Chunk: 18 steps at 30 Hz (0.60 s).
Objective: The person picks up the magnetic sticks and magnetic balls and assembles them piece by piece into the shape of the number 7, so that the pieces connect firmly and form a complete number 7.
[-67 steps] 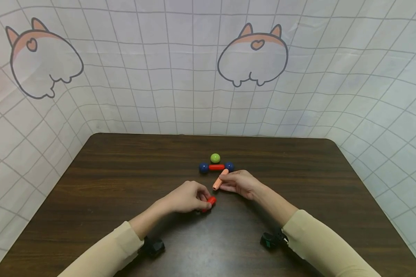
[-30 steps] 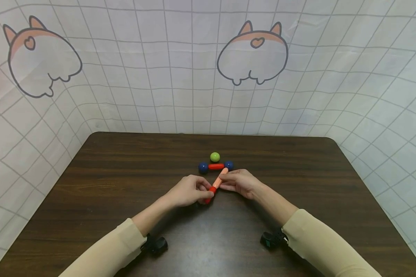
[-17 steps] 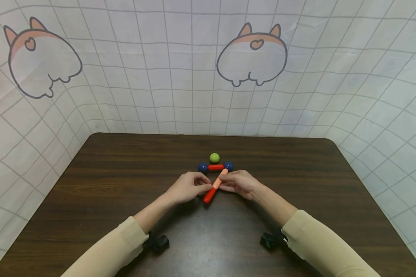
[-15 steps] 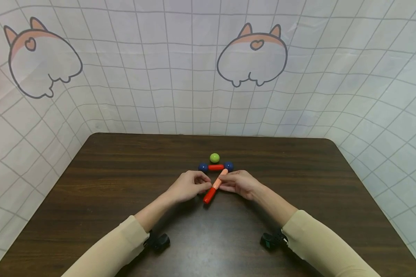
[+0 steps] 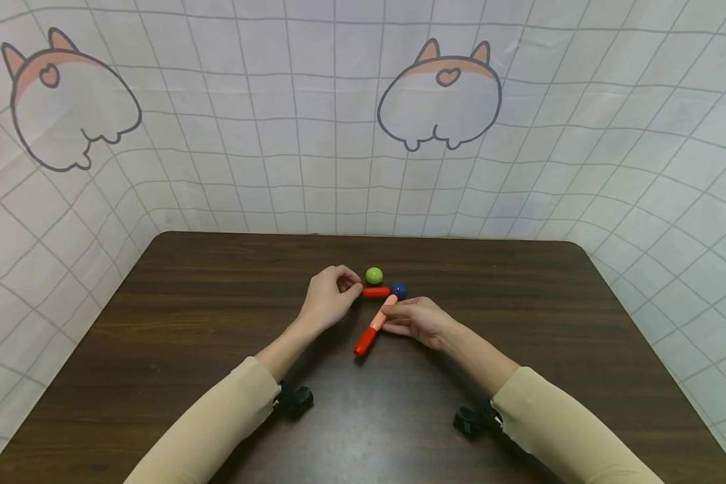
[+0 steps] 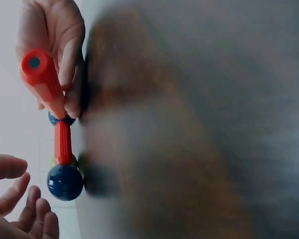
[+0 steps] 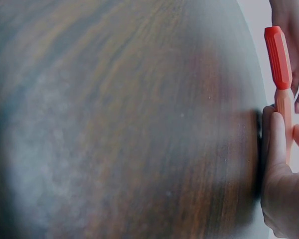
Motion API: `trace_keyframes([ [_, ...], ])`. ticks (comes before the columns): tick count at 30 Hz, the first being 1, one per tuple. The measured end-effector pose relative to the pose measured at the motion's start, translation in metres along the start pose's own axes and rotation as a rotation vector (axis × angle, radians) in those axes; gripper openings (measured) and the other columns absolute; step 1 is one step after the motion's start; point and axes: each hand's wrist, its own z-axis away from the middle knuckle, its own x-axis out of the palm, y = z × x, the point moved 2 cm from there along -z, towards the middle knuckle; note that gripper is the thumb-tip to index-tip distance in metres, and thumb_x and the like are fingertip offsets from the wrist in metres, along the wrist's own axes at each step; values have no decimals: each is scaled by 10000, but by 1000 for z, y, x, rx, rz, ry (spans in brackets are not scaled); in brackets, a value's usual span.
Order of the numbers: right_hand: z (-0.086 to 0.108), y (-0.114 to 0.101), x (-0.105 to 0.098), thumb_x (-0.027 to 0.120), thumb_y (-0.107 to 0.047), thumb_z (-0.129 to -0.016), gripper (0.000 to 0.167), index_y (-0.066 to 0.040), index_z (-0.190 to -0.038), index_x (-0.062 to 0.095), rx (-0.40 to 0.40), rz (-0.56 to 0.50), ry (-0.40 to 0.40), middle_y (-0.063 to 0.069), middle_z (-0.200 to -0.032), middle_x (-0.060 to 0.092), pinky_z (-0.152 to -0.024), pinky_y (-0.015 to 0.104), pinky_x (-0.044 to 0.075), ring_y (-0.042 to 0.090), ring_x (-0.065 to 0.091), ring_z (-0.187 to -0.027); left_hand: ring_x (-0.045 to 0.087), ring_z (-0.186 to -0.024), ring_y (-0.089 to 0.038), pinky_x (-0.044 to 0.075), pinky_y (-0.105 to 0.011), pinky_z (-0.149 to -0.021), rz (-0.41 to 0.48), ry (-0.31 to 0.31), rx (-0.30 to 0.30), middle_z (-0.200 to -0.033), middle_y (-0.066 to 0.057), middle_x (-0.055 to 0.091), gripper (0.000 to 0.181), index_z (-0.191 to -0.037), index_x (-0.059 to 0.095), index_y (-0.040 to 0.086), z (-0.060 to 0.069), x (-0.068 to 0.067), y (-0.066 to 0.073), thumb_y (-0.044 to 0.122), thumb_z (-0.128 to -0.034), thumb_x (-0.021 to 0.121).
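Note:
In the head view my right hand point(image 5: 420, 321) pinches a peach rod point(image 5: 380, 319) between thumb and fingers. A red rod point(image 5: 365, 342) continues end to end from its near end, sloping toward me; the left wrist view shows a small grey disc in its tip. The peach rod's far end meets a blue ball point(image 5: 398, 290). From that ball another red rod point(image 5: 376, 292) runs left to a second blue ball point(image 6: 65, 182), which my left hand point(image 5: 329, 299) hides in the head view. The left hand's fingers stand parted beside this ball, apart from it.
A light green ball point(image 5: 374, 275) lies just behind the far red rod. The dark wooden table point(image 5: 218, 282) ends at a white gridded curtain point(image 5: 266, 168). Black wrist cameras point(image 5: 296, 402) sit under both forearms.
My left hand brought a red rod to the peach rod's near end and let go. It then moved away to the left blue ball. My right hand stayed holding the peach rod.

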Motion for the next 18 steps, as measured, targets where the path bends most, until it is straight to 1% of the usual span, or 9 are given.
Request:
trace_keyframes([
  [3,1,0,1,614,-34,-1030,357,180,-1309,549,-11,9,-12,141,-1034,696,-878,319,557,173,727,-910,581,-870,-225,475,-378,-799,-8,15,-34,-956,-57,643,104,-1022,719,84,-9,3,-2,154,-945,733],
  [7,2,0,1,614,-31,-1028,356,180,-1307,552,-12,11,-18,136,-1021,703,-877,318,558,173,728,-906,601,-950,-256,482,-409,-858,-17,2,-87,-1034,-90,664,187,-1089,701,76,-20,10,-6,193,-946,728],
  [13,2,0,0,615,-30,-1027,359,178,-1312,549,-4,4,-15,140,-1027,700,-881,324,556,177,730,-907,612,-994,-269,494,-424,-879,28,-9,-168,-1098,-95,686,249,-1137,690,81,-32,20,-11,243,-950,724],
  [15,2,0,0,613,-30,-1029,361,179,-1315,546,-5,5,-14,143,-1036,695,-883,325,556,177,729,-911,617,-1011,-277,497,-428,-892,37,-25,-190,-1109,-99,688,261,-1142,689,81,-35,21,-12,253,-949,728],
  [18,1,1,0,604,-29,-1034,371,187,-1327,531,-8,6,-15,153,-1052,685,-884,326,555,176,727,-915,630,-1052,-275,495,-434,-924,22,-74,-206,-1136,-93,693,298,-1162,683,79,-40,24,-13,285,-953,737],
])
